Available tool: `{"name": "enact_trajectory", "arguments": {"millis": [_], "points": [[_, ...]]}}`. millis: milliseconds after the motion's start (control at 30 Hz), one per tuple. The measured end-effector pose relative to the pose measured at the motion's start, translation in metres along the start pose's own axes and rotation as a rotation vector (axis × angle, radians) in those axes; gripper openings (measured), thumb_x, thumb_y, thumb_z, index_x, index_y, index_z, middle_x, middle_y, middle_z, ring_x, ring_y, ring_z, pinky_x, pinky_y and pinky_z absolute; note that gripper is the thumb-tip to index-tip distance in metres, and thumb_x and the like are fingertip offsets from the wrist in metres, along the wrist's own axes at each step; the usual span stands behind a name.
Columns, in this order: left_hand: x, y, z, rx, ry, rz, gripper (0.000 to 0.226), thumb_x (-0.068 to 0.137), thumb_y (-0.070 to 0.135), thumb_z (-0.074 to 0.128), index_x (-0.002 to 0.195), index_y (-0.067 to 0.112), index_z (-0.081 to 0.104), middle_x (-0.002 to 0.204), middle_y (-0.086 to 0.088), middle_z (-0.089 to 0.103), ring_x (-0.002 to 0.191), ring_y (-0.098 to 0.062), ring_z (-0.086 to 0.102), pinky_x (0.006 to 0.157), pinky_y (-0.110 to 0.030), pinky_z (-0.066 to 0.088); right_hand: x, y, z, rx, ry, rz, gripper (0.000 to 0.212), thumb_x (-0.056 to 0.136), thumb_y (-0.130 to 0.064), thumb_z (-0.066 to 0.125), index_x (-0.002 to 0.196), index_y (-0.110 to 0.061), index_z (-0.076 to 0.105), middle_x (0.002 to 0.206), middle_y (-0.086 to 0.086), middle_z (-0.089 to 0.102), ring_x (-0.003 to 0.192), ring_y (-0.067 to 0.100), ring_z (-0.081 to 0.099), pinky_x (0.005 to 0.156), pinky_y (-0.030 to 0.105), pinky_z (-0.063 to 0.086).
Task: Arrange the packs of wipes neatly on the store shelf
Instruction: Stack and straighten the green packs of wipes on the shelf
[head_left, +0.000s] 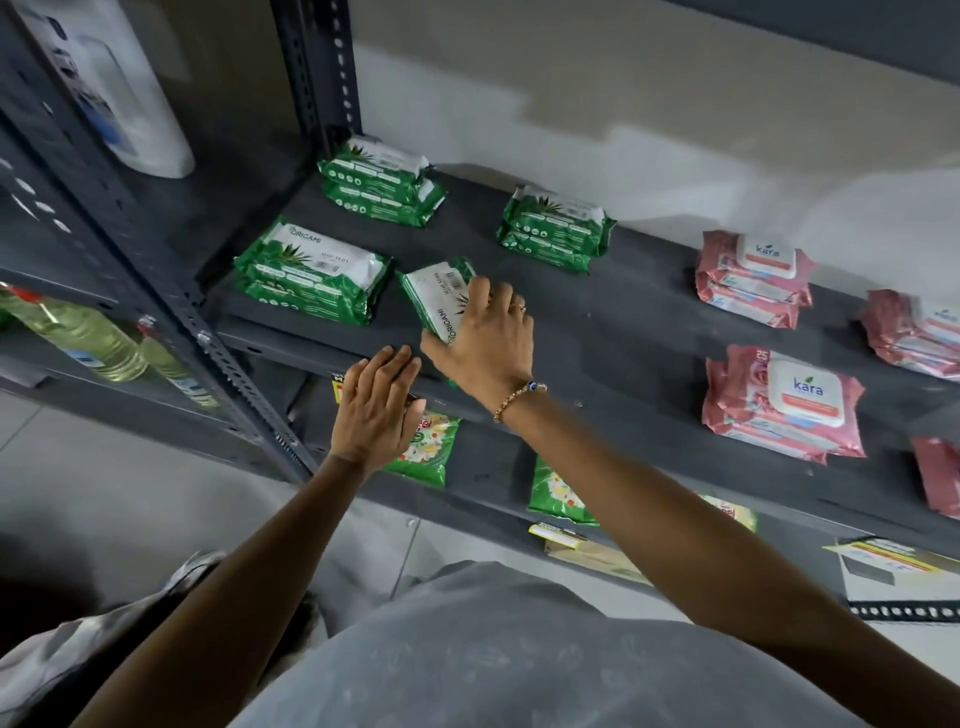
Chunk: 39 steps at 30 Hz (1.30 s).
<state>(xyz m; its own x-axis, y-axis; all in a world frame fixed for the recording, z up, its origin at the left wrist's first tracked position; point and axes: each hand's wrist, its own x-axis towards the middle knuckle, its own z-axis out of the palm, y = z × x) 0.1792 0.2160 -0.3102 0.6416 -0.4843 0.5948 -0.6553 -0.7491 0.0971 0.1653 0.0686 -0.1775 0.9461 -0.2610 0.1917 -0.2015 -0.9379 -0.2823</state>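
Taking the dark metal shelf (623, 312) as the marker: three stacks of green wipes lie on its left part, each two packs high as far as I can see. One green stack (382, 182) sits at the back corner by the upright post (317, 78), a second green stack (311, 278) lies at the front left, and a third green stack (556, 228) lies further right, toward the back. A seventh green pack (439, 299) lies alone near the shelf's front edge, turned crosswise to the others. To the right lie pink stacks: one back pink stack (753, 278), one front pink stack (784, 405), and more cut off by the frame edge.

The green packs are glossy, with a white panel, leaf artwork and the word ORIGAMI (the lone pack's lettering runs sideways).

The right hand (485, 338) grips the lone pack from above, fingers curled over its near end. The left hand (376, 410) is open and flat, fingers together, at the shelf's front lip, holding nothing.

Bare shelf surface lies open between the lone pack and the pink stacks, and between the front and back green stacks.
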Motion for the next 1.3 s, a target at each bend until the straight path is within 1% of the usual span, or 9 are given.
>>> {"name": "enact_trajectory", "arguments": {"millis": [200,333,500,600,733,833,900,1067,1300], "points": [[0.051,0.047,-0.044,-0.365,-0.037,-0.584,0.053,0.098,0.042,0.015,0.088,0.011,0.057,0.092,-0.012,0.058,0.088,-0.032,0.049,0.08,-0.042,0.034,0.021,0.01,-0.03,0.295,-0.288,0.143,0.074,0.083,-0.066,0.047,0.129,-0.01,0.036,0.127,0.012,0.053,0.117,0.033,0.053,0.091,0.038,0.043],[0.096,0.062,-0.053,-0.76,-0.265,-0.898,0.062,0.09,0.062,0.033,0.109,0.008,0.055,0.107,-0.013,0.064,0.1,-0.034,0.059,0.079,-0.04,0.045,0.025,0.029,-0.044,0.482,-0.409,0.286,0.06,0.09,-0.039,0.054,0.132,-0.009,0.024,0.094,-0.001,0.054,0.089,0.02,0.059,0.071,0.031,0.047],[0.135,0.031,-0.052,-1.054,-0.512,-0.949,0.095,0.064,0.05,0.072,0.138,0.001,0.039,0.123,-0.011,0.06,0.098,-0.023,0.061,0.082,-0.025,0.05,0.011,0.045,-0.041,0.662,-0.518,0.391,0.053,0.091,-0.033,0.059,0.126,-0.009,0.027,0.098,-0.005,0.037,0.113,0.022,0.053,0.086,0.041,0.057],[0.134,0.03,-0.053,-0.974,-0.561,-0.887,0.072,0.078,0.044,0.071,0.134,0.006,0.048,0.124,-0.01,0.059,0.074,-0.004,0.058,0.053,-0.001,0.042,0.015,0.062,-0.047,0.354,-0.515,0.282,0.098,0.083,-0.054,0.061,0.145,0.0,0.008,0.147,0.012,0.01,0.138,0.025,0.018,0.109,0.033,0.036],[0.116,0.05,-0.053,-0.772,-0.323,-0.967,0.082,0.085,0.045,0.063,0.143,-0.001,0.029,0.145,-0.021,0.033,0.126,-0.031,0.041,0.1,-0.025,0.036,0.047,0.081,-0.052,0.434,-0.531,0.335,0.106,0.081,-0.067,0.051,0.149,-0.001,0.005,0.157,0.013,0.008,0.145,0.028,0.013,0.115,0.034,0.022],[0.104,0.069,-0.046,-0.982,-0.394,-1.26,0.097,0.074,0.059,0.065,0.139,-0.003,0.028,0.14,-0.016,0.04,0.127,-0.029,0.044,0.105,-0.035,0.038,0.058,0.087,-0.044,0.469,-0.51,0.375,0.073,0.086,-0.065,0.044,0.117,0.0,0.052,0.11,0.009,0.057,0.104,0.024,0.055,0.084,0.031,0.043],[0.102,0.075,-0.045,-1.058,-0.43,-1.276,0.085,0.082,0.06,0.056,0.134,-0.002,0.029,0.125,-0.012,0.05,0.114,-0.027,0.055,0.097,-0.04,0.046,0.06,0.092,-0.038,0.492,-0.51,0.401,0.061,0.085,-0.064,0.048,0.088,-0.004,0.056,0.078,0.004,0.053,0.074,0.016,0.051,0.067,0.029,0.039],[0.123,0.058,-0.052,-0.895,-0.471,-1.127,0.062,0.093,0.05,0.046,0.13,0.0,0.047,0.125,-0.014,0.054,0.107,-0.029,0.051,0.082,-0.032,0.035,0.035,0.103,-0.045,0.746,-0.621,0.577,0.073,0.082,-0.056,0.06,0.126,-0.001,0.04,0.093,0.003,0.051,0.075,0.011,0.05,0.076,0.03,0.053],[0.151,0.032,-0.057,-0.876,-0.702,-0.954,0.063,0.089,0.053,0.051,0.141,0.018,0.043,0.148,-0.001,0.039,0.126,-0.022,0.043,0.092,-0.037,0.051,0.0,0.108,-0.042,1.007,-0.515,0.671,0.06,0.08,-0.047,0.068,0.118,-0.003,0.056,0.092,0.002,0.063,0.078,0.013,0.06,0.072,0.025,0.053]]}}
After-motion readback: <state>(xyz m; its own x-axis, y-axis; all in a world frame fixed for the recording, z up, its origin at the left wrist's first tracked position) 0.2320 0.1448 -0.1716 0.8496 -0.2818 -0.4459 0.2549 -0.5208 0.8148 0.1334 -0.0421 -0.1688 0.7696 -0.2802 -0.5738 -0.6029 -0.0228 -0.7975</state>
